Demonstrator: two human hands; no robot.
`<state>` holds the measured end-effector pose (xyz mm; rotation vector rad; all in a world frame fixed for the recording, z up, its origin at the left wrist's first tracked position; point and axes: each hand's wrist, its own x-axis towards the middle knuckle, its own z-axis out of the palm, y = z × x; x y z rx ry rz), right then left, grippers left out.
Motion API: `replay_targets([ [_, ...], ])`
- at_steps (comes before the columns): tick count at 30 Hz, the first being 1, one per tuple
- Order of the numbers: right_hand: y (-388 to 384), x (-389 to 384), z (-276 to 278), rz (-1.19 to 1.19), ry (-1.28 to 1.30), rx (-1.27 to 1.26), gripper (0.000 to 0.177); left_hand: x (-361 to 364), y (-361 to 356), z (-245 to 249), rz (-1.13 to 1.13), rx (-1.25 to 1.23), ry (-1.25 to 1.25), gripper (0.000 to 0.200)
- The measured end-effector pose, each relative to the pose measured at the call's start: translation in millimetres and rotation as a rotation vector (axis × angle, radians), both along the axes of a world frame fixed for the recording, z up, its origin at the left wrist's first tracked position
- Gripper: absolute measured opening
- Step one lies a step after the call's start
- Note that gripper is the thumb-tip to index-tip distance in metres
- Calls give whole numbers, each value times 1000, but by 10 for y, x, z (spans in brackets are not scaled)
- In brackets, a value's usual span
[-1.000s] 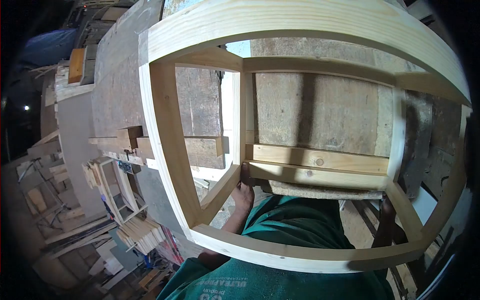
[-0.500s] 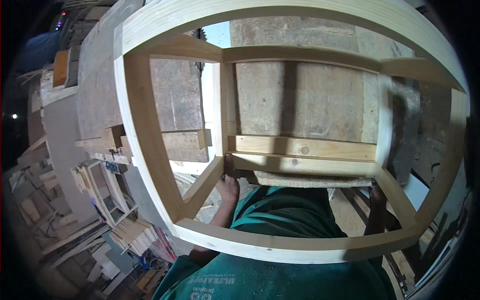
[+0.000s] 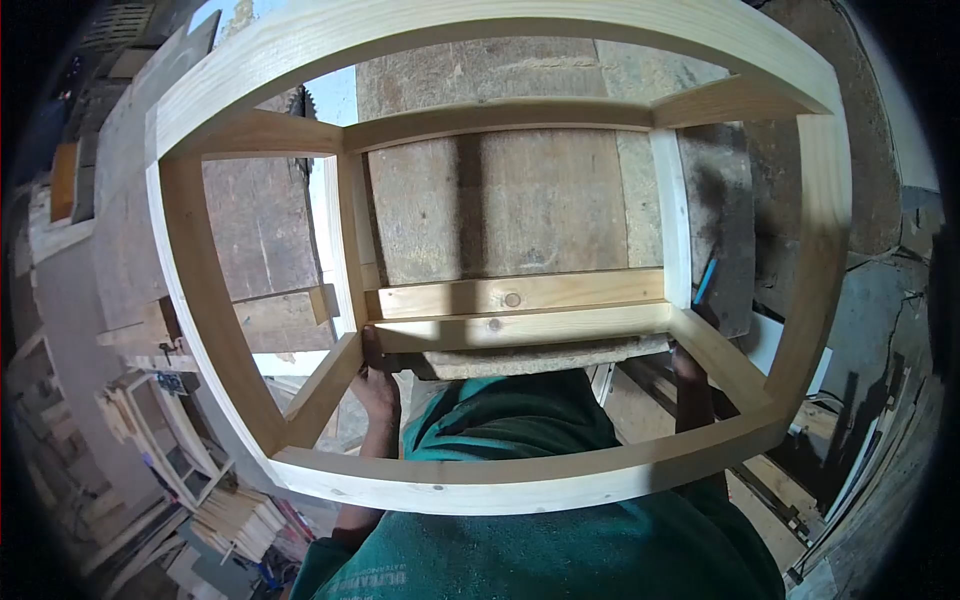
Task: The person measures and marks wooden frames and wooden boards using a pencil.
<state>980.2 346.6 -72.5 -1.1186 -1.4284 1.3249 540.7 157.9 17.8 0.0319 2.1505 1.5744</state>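
A pale wooden frame (image 3: 520,485) of joined bars stands over the bench, its large outer rectangle nearest the camera. At its lower left inner corner, my left hand (image 3: 375,380) wraps round the wood with the thumb up. My right hand (image 3: 692,365) is at the lower right inner corner, dark in shadow and partly behind a slanting bar; its fingers are mostly hidden. Between the hands run two parallel lower bars (image 3: 520,330), one with a knot.
The worn wooden bench top (image 3: 540,210) lies under the frame. A toothed saw blade (image 3: 303,108) shows at upper left. Near the right hand is a blue pen-like stick (image 3: 705,281). Stacked wood strips (image 3: 235,520) and a small frame (image 3: 175,440) stand at lower left.
The frame and both hands appear farther left in view, as does the bench behind them. The blue stick now shows beside the right inner bar. Both hands remain at the same frame corners.
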Motion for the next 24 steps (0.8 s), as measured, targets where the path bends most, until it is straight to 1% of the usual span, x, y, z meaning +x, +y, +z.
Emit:
replay_targets([
  [1, 13, -32, 4, -30, -81, 31, 37, 1, -2, -17, 3, 14, -2, 37],
  [3, -15, 10, -114, -169, 219, -171, 38, 0, -16, -36, 8, 42, -5, 37],
  [5, -22, 13, -141, -207, 284, -197, 38, -16, -24, -34, -28, 21, 6, 37],
  [6, -17, -123, 35, -179, 198, -123, 38, -23, -34, -33, -46, 10, 12, 37],
  [8, 3, -170, 99, -126, 170, -87, 37, -31, -57, -55, -57, 42, 8, 37],
  [10, -14, -82, 15, -77, 284, -169, 35, -33, -75, -59, -69, 37, 7, 37],
  [13, -11, -294, 272, -158, 231, -185, 35, -42, -80, -44, -87, 2, 20, 36],
  [15, -8, -111, 9, -145, -19, -7, 33, -54, -105, -78, -99, 8, 34, 35],
  [16, -34, -6, -109, -134, -58, 6, 33, -49, -111, -78, -98, 1, 34, 35],
  [17, -27, -29, -80, -124, -97, 20, 32, -47, -111, -77, -96, -5, 36, 34],
  [21, -52, -127, 91, -126, 142, -153, 28, -31, -72, -43, -87, 23, 24, 35],
  [23, -55, -136, 102, -111, 206, -174, 29, -38, -88, -56, -94, -8, 29, 36],
  [24, -65, -109, 97, -84, 196, -170, 30, -45, -90, -58, -97, -24, 32, 36],
])
